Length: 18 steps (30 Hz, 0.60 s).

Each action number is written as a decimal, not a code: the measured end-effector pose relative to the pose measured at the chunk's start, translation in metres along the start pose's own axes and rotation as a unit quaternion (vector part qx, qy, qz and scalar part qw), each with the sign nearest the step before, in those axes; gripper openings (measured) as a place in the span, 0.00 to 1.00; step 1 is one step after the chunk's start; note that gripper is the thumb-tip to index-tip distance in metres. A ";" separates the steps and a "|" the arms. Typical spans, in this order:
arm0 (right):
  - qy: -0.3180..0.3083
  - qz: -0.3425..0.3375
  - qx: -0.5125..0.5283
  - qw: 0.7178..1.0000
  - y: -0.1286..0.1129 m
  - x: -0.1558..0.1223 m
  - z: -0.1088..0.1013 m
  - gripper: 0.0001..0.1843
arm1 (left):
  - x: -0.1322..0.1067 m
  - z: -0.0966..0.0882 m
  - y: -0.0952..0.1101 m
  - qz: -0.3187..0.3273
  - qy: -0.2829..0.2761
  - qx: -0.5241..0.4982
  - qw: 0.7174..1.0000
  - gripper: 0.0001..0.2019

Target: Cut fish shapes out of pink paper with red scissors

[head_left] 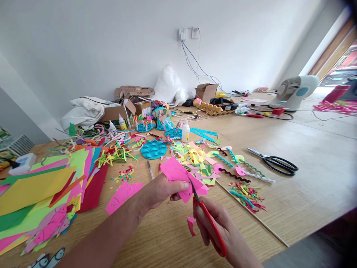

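My left hand (pixel 166 188) pinches a sheet of bright pink paper (pixel 175 173) with a fish outline drawn on it. Red-handled scissors (pixel 213 227) are gripped in my right hand (pixel 220 223), their blades at the right edge of the pink paper. A small pink offcut (pixel 191 225) lies on the table below the scissors. Left of my left hand rests another pink piece (pixel 122 196) with drawn fish lines. A pen (pixel 150 170) lies just beyond my left wrist.
Stacked coloured paper (pixel 41 190) and cut-out pink fish (pixel 52 223) cover the left side. Black-handled scissors (pixel 276 162) lie to the right, near a thin wooden stick (pixel 251 212). A glue bottle (pixel 185 132), blue scalloped discs (pixel 154 149) and paper scraps (pixel 195 154) sit ahead. A fan (pixel 292 91) stands farther back.
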State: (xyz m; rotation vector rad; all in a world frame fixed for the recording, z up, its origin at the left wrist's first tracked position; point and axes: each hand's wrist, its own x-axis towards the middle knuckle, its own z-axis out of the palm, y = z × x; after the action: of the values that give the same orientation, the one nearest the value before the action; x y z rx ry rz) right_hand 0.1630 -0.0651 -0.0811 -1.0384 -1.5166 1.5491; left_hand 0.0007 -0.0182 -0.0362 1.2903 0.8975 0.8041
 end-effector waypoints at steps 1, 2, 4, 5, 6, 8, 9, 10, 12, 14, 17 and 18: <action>0.002 -0.001 -0.003 1.000 0.000 0.000 0.000 0.25 | 0.000 0.000 0.000 -0.001 -0.004 -0.001 1.000 0.11; 0.003 -0.001 -0.007 1.000 0.001 0.000 0.000 0.25 | 0.000 -0.001 0.000 -0.002 -0.008 -0.002 1.000 0.11; 0.004 0.002 -0.012 1.000 0.001 0.001 -0.001 0.25 | -0.001 -0.002 0.000 -0.006 -0.015 0.000 1.000 0.10; 0.003 0.004 -0.013 1.000 0.002 0.001 -0.001 0.25 | -0.001 -0.002 0.000 -0.008 -0.018 0.002 1.000 0.10; 0.002 0.006 -0.014 1.000 0.002 0.001 -0.001 0.25 | -0.001 -0.003 0.000 -0.011 -0.020 0.004 1.000 0.10; 0.002 0.008 -0.017 1.000 0.001 0.001 -0.002 0.25 | -0.001 -0.004 0.000 -0.014 -0.023 0.007 1.000 0.10; 0.002 0.009 -0.020 1.000 0.001 0.001 -0.002 0.25 | -0.001 -0.004 0.000 -0.017 -0.024 0.008 1.000 0.10; 0.003 0.009 -0.023 1.000 0.001 0.001 -0.002 0.25 | -0.001 -0.005 0.000 -0.019 -0.023 0.008 1.000 0.10; 0.005 0.007 -0.033 0.999 0.002 0.000 -0.002 0.24 | -0.001 -0.005 0.000 -0.022 -0.024 0.011 0.999 0.10; 0.007 0.003 -0.045 0.999 0.003 -0.001 -0.003 0.23 | -0.001 -0.005 0.000 -0.024 -0.022 0.014 0.999 0.10; 0.012 -0.001 -0.055 0.998 0.002 -0.002 -0.002 0.22 | -0.001 -0.005 0.001 -0.023 -0.019 0.014 0.999 0.11; 0.015 -0.001 -0.055 0.998 0.002 -0.002 -0.002 0.23 | -0.001 -0.005 0.001 -0.021 -0.015 0.010 1.000 0.12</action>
State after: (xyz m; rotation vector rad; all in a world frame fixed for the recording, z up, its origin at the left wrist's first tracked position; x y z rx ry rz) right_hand 0.1661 -0.0661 -0.0825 -1.1160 -1.5983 1.4555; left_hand -0.0042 -0.0166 -0.0351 1.2933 0.9078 0.7422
